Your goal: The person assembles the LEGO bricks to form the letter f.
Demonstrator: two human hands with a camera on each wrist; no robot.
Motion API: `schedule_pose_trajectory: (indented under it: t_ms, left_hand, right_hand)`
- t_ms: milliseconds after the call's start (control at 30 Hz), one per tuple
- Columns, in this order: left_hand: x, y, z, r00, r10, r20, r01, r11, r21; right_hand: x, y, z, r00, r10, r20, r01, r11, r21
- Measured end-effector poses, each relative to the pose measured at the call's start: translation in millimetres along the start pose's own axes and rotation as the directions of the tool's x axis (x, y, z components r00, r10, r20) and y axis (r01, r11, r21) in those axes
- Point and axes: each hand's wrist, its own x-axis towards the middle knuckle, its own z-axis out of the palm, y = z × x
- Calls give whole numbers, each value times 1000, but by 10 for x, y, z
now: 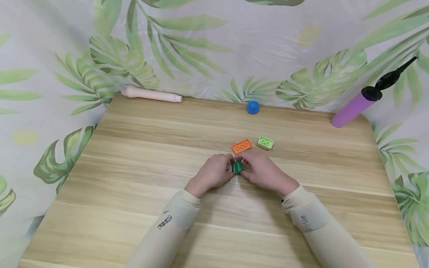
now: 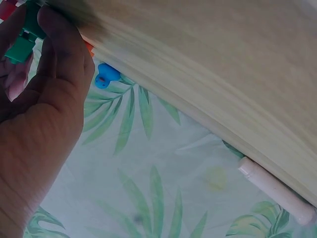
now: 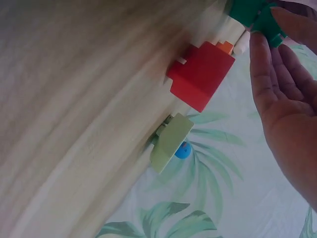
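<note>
Both hands meet over the table around green toy bricks (image 1: 238,167), two pieces set against each other. My left hand (image 1: 214,173) pinches one green piece (image 2: 32,20) between thumb and fingers. From the other side, my right hand (image 1: 263,171) pinches the other green piece (image 3: 268,25) with its fingertips. Just beyond the hands lie an orange brick (image 1: 241,146) and a light green brick (image 1: 265,142), both with their hollow undersides up. A red brick (image 3: 200,74) shows in the right wrist view; in the head view the right hand hides it.
A small blue round toy (image 1: 253,107) sits near the table's back edge. At the back left lies a pale pink tube (image 1: 152,93). A purple hand pump (image 1: 353,108) with a black nozzle is at the back right. Leaf-patterned cloth (image 1: 201,44) hangs behind the wooden table (image 1: 134,167).
</note>
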Motion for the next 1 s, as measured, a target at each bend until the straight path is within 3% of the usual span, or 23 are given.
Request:
schedule_pose_trajectory:
  t_ms: [300,1000]
  left_hand:
    - [6,3,5,1000,5,-6,-5,1000,10]
    - [19,-5,6,1000,4,-7,-4,1000,9]
  right_hand:
    - [11,-13,46,1000,16,4,-16,999,43]
    - [17,66,113,998,-6,-56,6,1000,-14]
